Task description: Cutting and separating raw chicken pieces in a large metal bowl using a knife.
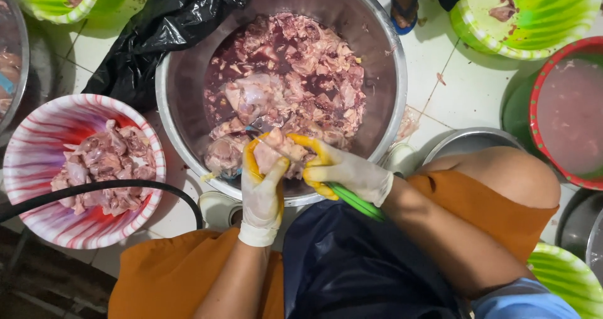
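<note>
- Left hand (262, 190) pinches a meat piece (274, 150) at the near rim of the steel basin (188, 74) on the floor.
- Right hand (348, 171) grips a green-handled knife (355, 201); best cut away from fingers, over the basin.

Pink meat (286, 93) in a silvery basin (383, 55); red-and-white streaked bowl (38, 137); green-striped bowl (540, 23); white, yellow-stained gloves (260, 193).

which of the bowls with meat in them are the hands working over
The big steel basin in the middle, where both the left hand and right hand grip meat; the red-striped bowl sits untouched alongside.
</note>
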